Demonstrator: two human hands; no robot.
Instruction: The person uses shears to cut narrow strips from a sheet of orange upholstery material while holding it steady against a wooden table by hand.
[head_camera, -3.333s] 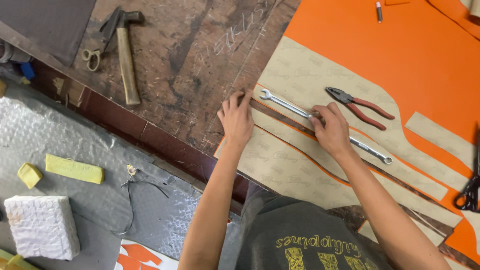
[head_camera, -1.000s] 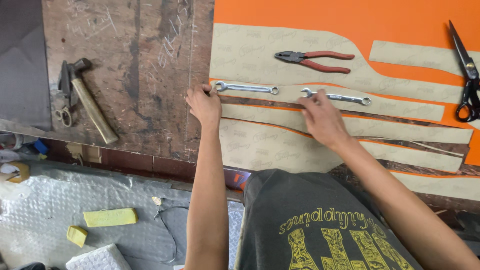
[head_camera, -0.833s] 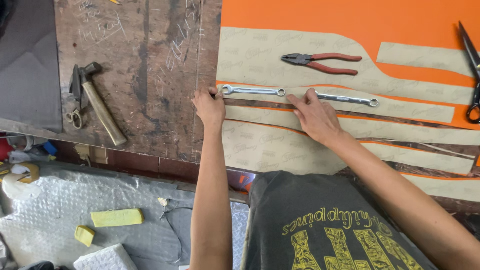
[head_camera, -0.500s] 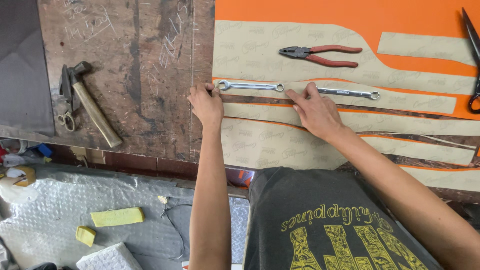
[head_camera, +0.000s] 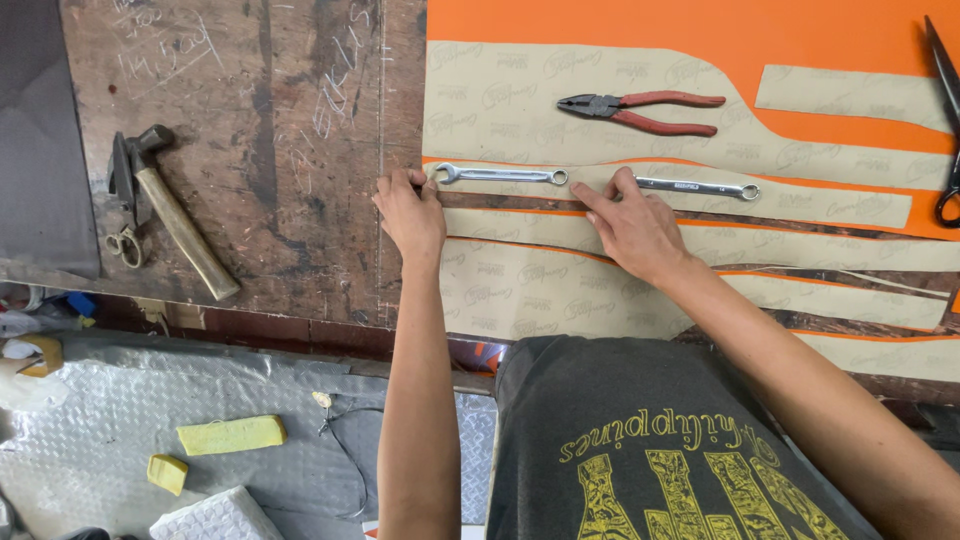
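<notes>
Still flat and open, left hand (head_camera: 412, 212) and right hand (head_camera: 632, 222) press the paper pattern strip (head_camera: 800, 200).

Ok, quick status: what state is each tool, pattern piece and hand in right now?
Left hand: flat, pressing the tan strip's left end.
Right hand: flat on the strip, fingers spread.
Tan pattern strip: lying flat on orange sheet.
Two wrenches: lying end to end on the strip.
Pliers: closed, unheld.
Scissors: closed, unheld.
Hammer: lying on the workbench.

dark grey t-shirt (head_camera: 640, 420) (yellow lettering printed across it), arms bare
</notes>
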